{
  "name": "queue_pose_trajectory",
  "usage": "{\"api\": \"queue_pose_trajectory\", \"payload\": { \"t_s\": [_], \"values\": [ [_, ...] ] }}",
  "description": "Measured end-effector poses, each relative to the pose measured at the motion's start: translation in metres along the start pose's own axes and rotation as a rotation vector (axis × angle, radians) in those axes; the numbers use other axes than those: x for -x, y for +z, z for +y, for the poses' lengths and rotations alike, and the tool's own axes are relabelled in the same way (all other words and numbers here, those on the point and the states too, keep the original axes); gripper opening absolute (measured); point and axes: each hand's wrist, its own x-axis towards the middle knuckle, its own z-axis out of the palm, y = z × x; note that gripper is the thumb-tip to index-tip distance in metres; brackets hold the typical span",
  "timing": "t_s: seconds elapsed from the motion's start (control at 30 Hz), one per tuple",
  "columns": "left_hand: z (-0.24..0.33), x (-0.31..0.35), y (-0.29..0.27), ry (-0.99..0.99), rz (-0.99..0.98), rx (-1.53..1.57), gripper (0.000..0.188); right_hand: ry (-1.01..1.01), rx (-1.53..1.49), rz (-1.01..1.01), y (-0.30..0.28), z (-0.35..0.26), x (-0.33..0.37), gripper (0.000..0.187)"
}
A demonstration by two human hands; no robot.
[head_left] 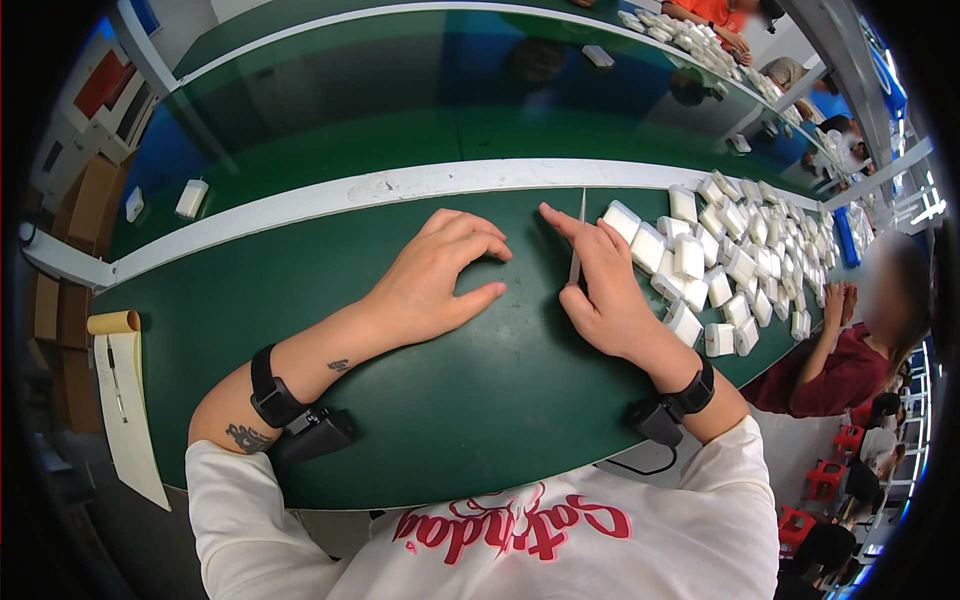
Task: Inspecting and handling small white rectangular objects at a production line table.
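Observation:
My left hand [437, 272] rests on the green tabletop [430, 410] with its fingers loosely curved and apart, and nothing shows in it. To its right, my right hand [607, 290] has a slim, pointed, tweezer-like metal tool [575, 265] between thumb and fingers. The tool's tip points away from me, toward the white rail; part of the shaft is hidden behind the index finger. Just beyond the right hand lies a large pile of small white blocks [688, 258] that look clear-wrapped. The nearest ones are close to my knuckles and wrist.
A white rail [400, 183] runs across the far side of the tabletop. Behind it, a dark green belt-like surface carries a few white blocks [192, 198]. At left lies a notepad [130, 420] with a pen [116, 378]. A person in dark red [835, 365] sits at right.

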Motion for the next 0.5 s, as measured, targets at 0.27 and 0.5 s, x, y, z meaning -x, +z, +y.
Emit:
{"api": "queue_pose_trajectory", "payload": {
  "t_s": [0.27,0.5],
  "values": [
    [0.0017,-0.0018,-0.0002,-0.024,0.002,0.072,0.028,-0.029,-0.18,0.034,0.0019,0.0007,-0.0002,0.078],
    [0.005,0.0007,-0.0002,0.101,-0.065,0.103,0.037,-0.039,-0.153,0.11,0.0058,0.0014,-0.003,0.077]
  ]
}}
